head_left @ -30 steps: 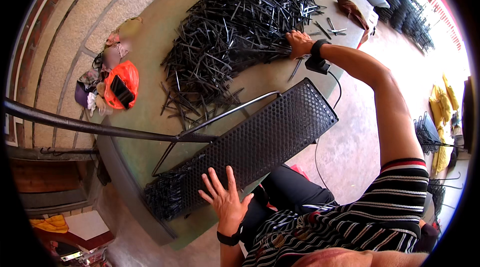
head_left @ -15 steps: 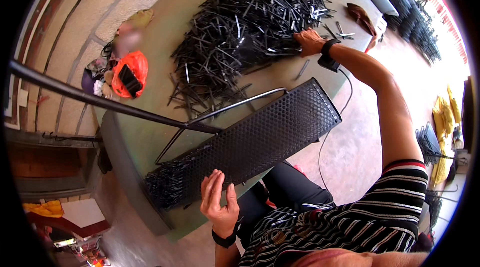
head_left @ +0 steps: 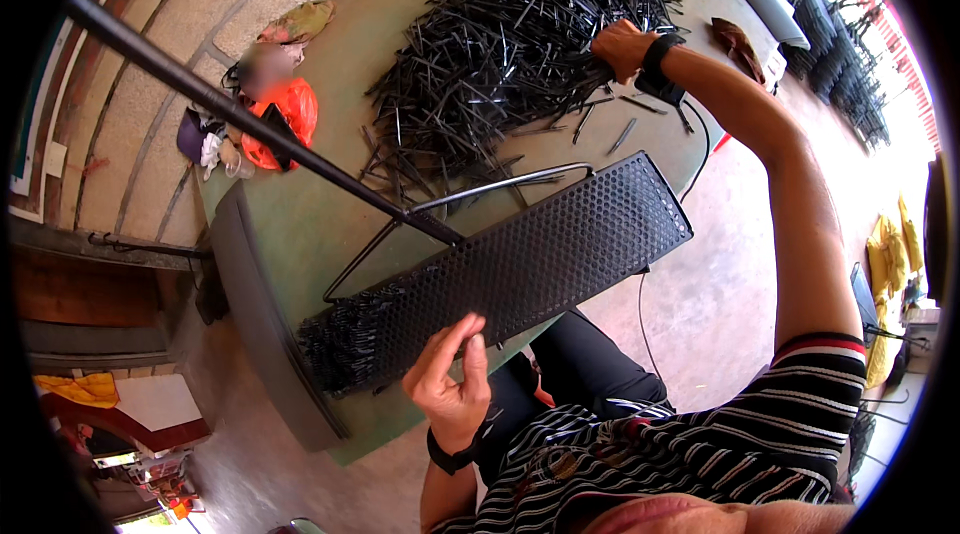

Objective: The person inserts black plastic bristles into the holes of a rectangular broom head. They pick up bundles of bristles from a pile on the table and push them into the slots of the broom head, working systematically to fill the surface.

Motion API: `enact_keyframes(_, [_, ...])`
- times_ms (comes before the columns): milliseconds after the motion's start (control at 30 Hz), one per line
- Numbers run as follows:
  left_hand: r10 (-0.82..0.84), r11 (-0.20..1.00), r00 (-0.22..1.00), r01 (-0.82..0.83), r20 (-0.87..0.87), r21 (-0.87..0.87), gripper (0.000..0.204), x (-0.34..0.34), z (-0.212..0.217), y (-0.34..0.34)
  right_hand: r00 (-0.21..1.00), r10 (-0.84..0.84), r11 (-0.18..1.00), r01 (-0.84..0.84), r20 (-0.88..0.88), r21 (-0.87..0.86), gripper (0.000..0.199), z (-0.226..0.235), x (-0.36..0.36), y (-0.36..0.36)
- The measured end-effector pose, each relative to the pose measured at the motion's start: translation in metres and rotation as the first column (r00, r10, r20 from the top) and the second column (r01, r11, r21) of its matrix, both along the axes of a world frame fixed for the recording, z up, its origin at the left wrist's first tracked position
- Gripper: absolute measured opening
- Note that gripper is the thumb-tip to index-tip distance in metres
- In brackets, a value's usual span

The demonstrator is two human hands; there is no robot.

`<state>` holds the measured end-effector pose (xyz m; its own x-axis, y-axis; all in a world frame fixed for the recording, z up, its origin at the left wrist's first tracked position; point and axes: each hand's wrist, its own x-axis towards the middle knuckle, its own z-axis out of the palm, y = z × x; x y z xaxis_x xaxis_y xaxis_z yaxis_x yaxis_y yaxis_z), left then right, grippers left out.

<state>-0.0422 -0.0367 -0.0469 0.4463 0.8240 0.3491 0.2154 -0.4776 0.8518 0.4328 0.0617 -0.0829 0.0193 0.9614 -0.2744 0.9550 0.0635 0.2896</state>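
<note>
A long black perforated tray (head_left: 520,264) slants across the near side of the table, its surface full of small round holes. Short black strips (head_left: 350,339) stand packed upright at its left end. Over the tray's front edge, my left hand (head_left: 452,379) has thumb and fingertips drawn together; anything between them is too small to make out. My right hand (head_left: 625,49) is at the right edge of a big heap of loose black strips (head_left: 510,44), fingers curled down. Its fingertips are hidden, so what they hold does not show.
A dark metal pole (head_left: 240,119) with a bent rod frame (head_left: 500,184) crosses above the table (head_left: 300,249). An orange plastic bag (head_left: 300,109) lies at the table's left edge, a brown cloth (head_left: 738,49) at the far right. A cable (head_left: 708,139) hangs near my right wrist.
My left hand's thumb and fingers, spread apart before, have come together. My right hand has lifted slightly away along the heap's edge, with strips shifted there. The whole view has tilted a little.
</note>
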Motion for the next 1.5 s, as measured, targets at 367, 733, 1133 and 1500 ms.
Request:
enact_keyframes(367, [-0.405, 0.669, 0.815, 0.573, 0.415, -0.473, 0.042, 0.085, 0.049, 0.020, 0.885, -0.179, 0.963, 0.248, -0.430, 0.110, 0.045, 0.074, -0.004, 0.011])
enact_keyframes(733, [0.129, 0.380, 0.842, 0.446, 0.524, -0.810, 0.053, 0.260, 0.002, 0.135, 0.307, -0.221, 0.972, 0.150, -0.926, -0.182, 0.028, 0.095, -0.082, 0.007])
enact_keyframes(1133, [0.318, 0.388, 0.583, 0.640, 0.748, -0.664, 0.018, 0.294, -0.064, 0.170, 0.267, -0.359, 0.933, 0.110, -0.894, -0.342, 0.026, 0.077, -0.089, 0.020])
enact_keyframes(1500, [0.429, 0.343, 0.503, 0.678, 0.751, -0.650, 0.011, 0.281, -0.049, 0.169, 0.625, 0.346, 0.904, -0.020, -0.700, 0.428, 0.035, 0.047, -0.084, 0.002])
